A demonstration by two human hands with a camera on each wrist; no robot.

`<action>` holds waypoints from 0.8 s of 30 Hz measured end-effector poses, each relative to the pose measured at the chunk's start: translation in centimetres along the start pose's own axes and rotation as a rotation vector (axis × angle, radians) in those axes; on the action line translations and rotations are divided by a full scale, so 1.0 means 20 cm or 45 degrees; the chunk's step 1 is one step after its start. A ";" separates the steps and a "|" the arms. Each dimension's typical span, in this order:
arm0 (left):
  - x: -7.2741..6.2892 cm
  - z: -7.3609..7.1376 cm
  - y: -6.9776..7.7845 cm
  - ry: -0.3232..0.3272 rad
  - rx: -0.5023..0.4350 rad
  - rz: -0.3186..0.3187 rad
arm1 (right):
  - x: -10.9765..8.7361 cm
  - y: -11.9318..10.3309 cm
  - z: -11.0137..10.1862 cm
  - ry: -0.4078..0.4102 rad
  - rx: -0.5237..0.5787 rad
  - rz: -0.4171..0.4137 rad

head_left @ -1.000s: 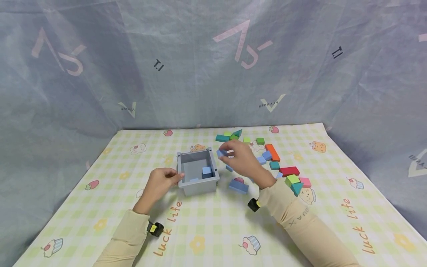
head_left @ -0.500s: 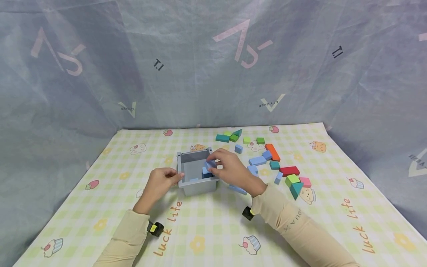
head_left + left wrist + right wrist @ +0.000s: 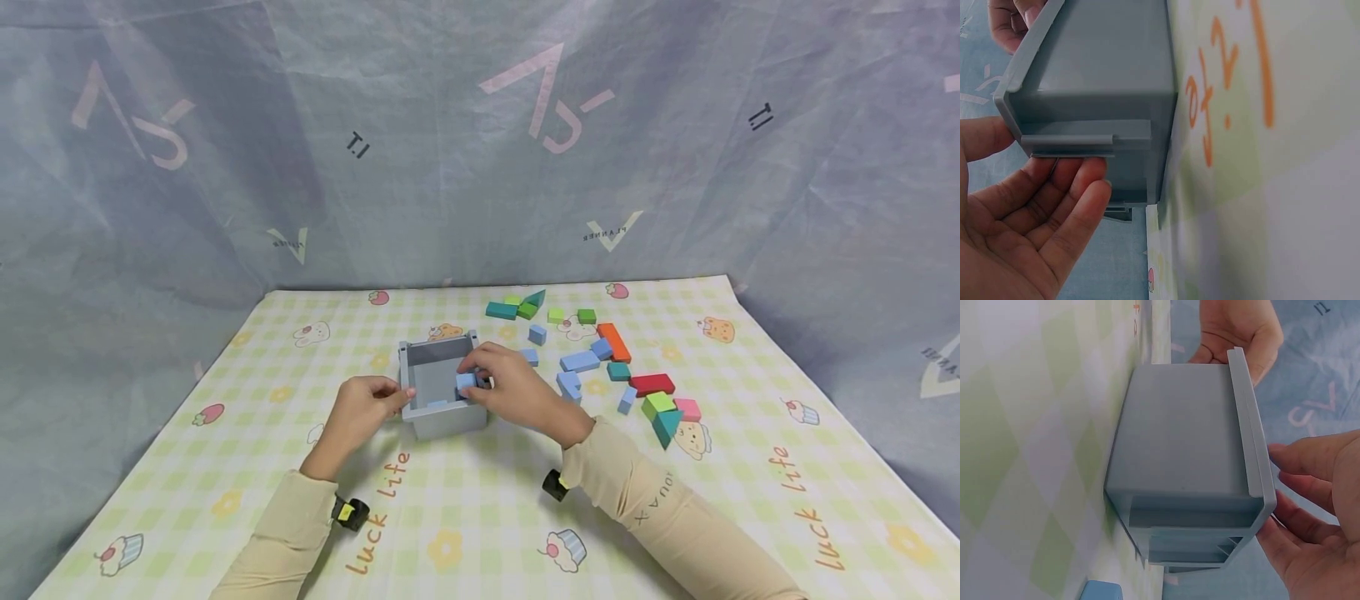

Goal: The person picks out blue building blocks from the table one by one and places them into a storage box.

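Observation:
A grey plastic box [image 3: 450, 421] stands on the table, its top uncovered. My left hand [image 3: 365, 412] grips its left rim, thumb on top; in the left wrist view the fingers [image 3: 1088, 172] curl under the side ledge. Over the right rim reaches my right hand [image 3: 517, 387], its thumb and fingers inside the box around a blue block [image 3: 466, 382]. Another light blue block [image 3: 437, 404] shows low by the box's near wall. In the right wrist view, the right hand's fingertips [image 3: 1279, 453] are at the rim and the box wall hides the blocks inside.
Right of the box lie several light blue blocks [image 3: 580, 361], an orange block [image 3: 613, 342], a red block [image 3: 652, 384], a pink block [image 3: 686, 409] and a teal triangular block [image 3: 667, 427]. Green blocks [image 3: 527, 310] lie at the back. A grey-blue curtain [image 3: 375, 167] hangs behind the patterned tablecloth [image 3: 442, 533].
My right hand has carried a blue block left from beside the box, over the right rim, and down into it. The left hand has stayed on the left rim.

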State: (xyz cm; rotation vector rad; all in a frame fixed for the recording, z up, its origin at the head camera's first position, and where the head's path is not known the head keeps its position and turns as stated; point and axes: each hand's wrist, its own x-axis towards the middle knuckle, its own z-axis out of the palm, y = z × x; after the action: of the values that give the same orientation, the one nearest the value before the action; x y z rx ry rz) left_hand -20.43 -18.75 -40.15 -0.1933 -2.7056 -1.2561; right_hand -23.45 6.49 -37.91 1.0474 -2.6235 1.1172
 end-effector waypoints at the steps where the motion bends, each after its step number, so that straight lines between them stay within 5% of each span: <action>1: 0.00 0.00 0.00 0.002 -0.003 0.000 | 0.00 0.00 0.00 -0.001 -0.007 -0.001; 24: 0.00 0.00 0.01 0.000 -0.014 -0.011 | 0.01 -0.01 -0.05 -0.107 -0.008 -0.033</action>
State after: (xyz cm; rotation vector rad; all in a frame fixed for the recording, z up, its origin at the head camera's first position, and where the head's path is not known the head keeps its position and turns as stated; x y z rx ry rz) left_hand -20.33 -18.62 -40.05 -0.1826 -2.7031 -1.2732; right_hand -23.60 6.97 -37.12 1.1483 -2.6666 1.0824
